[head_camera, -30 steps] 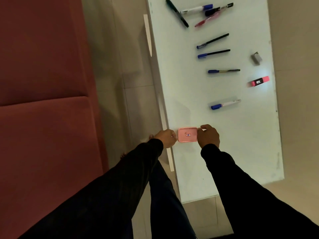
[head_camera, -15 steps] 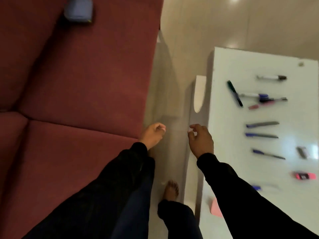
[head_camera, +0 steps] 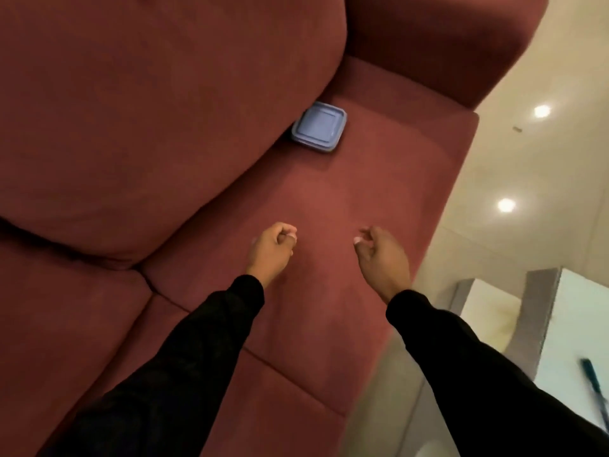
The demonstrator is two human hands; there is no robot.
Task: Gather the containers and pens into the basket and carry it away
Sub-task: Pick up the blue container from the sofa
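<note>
A square blue-grey container (head_camera: 319, 129) with its lid on lies on the red sofa seat (head_camera: 329, 199), tucked against the back cushion. My left hand (head_camera: 272, 249) hovers over the seat below the container, fingers curled into a loose fist with nothing in it. My right hand (head_camera: 382, 255) is beside it to the right, fingers half curled and empty. Both hands are well short of the container. One dark pen (head_camera: 594, 387) shows on the white table (head_camera: 566, 351) at the lower right edge. No basket is in view.
The sofa's back cushion (head_camera: 148, 110) and armrest (head_camera: 445, 37) rise behind and to the right of the container. Glossy cream floor (head_camera: 514, 166) runs between sofa and table, with ceiling lights reflected in it.
My view has swung left from the table to the sofa. Both hands let go of the pink container on the table and now reach out empty over the seat toward the blue-grey container.
</note>
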